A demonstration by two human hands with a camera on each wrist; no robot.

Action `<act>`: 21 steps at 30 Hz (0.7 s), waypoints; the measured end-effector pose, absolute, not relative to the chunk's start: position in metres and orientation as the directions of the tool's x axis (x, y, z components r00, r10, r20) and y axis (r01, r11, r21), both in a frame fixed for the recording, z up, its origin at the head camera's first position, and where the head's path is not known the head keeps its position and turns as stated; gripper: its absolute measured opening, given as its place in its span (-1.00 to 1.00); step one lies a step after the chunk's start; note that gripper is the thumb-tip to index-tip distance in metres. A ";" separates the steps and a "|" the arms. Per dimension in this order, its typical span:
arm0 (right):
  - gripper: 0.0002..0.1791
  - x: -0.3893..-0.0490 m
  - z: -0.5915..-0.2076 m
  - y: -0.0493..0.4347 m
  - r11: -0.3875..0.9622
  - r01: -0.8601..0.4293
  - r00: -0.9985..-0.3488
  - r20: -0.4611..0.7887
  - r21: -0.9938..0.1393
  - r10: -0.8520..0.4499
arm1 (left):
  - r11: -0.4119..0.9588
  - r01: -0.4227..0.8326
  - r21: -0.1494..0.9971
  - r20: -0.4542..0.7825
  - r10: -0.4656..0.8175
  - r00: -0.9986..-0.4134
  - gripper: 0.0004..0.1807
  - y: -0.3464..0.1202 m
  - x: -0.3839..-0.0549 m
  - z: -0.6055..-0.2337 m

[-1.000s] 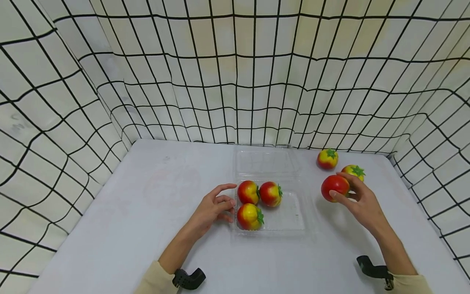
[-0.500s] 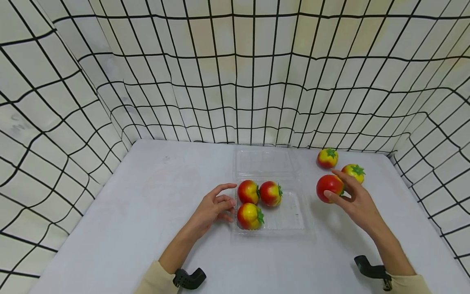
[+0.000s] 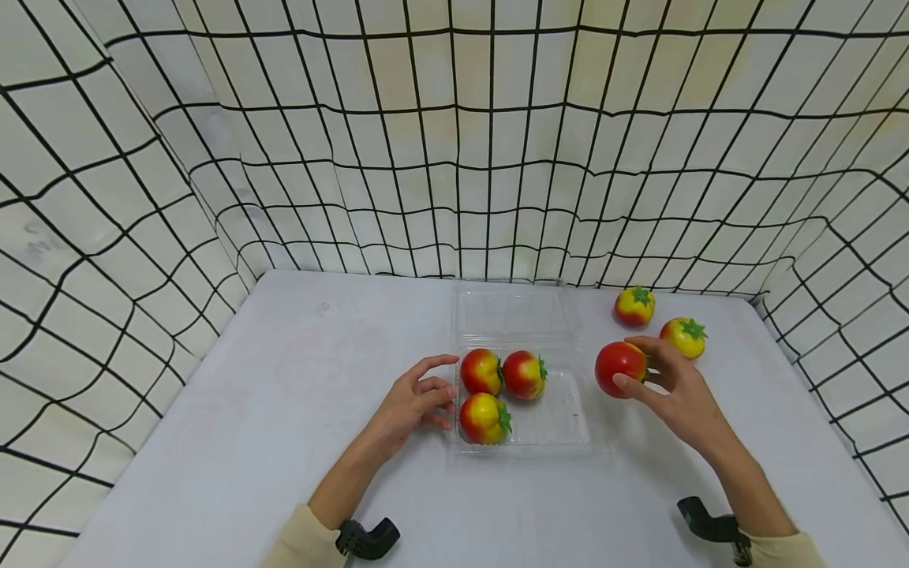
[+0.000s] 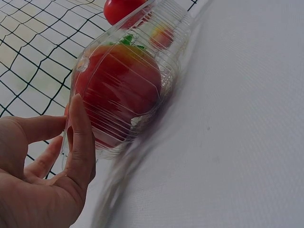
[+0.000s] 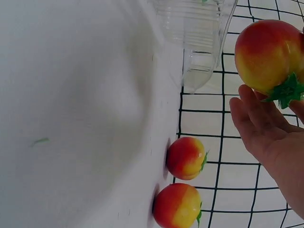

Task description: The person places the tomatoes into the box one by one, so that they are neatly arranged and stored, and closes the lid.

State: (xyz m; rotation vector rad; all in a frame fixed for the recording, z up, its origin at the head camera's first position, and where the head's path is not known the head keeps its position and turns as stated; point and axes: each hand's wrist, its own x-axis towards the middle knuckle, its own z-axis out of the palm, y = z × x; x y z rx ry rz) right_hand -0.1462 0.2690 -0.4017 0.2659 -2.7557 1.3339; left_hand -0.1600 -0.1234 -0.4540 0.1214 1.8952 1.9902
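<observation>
Head view had the best angle on this one, so mostly going off that. The right hand (image 3: 678, 398) had its grip on a tomato (image 3: 616, 369), thumb on the near side and fingers on the far side, with the smooth red end facing left and the leafy end toward the palm. That tomato was up off the bench (image 3: 298, 347), just right of a clear plastic clamshell box (image 3: 564, 414).

The left hand (image 3: 408, 406) was at the box's left wall, grip relaxed, fingers loosely bent and touching the plastic rather than wrapped round anything. Left wrist cam showed that contact up close, with fruit visible through the ribbed side.

Inside the box sat three more: a back-left tomato (image 3: 480, 371), a back-middle tomato (image 3: 525, 375) and a front-left tomato (image 3: 484, 419), all red and yellow with green leaves. The lid (image 3: 514, 314) lay folded open behind them.

Over at the back right were two loose ones, a rear tomato (image 3: 634, 308) and a nearer tomato (image 3: 682, 339), leaves up. Right wrist cam also caught a little green scrap (image 5: 41, 141) on the bench. Black netting (image 3: 451, 31) covered the pale walls all round.
</observation>
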 end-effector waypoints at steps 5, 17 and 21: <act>-0.26 -0.144 -0.401 0.263 0.613 -0.194 -0.981 0.141 -0.766 -0.135 | -0.012 -0.217 0.976 -0.201 0.334 -0.921 -0.42 -0.123 -0.160 -0.454; -0.25 -0.140 -0.403 0.246 0.581 -0.207 -0.976 0.128 -0.787 -0.174 | -0.006 -0.215 0.977 -0.201 0.331 -0.922 -0.40 -0.123 -0.160 -0.454; -0.28 -0.138 -0.406 0.241 0.573 -0.217 -0.972 0.123 -0.791 -0.199 | -0.003 -0.214 0.977 -0.201 0.330 -0.922 -0.39 -0.123 -0.160 -0.455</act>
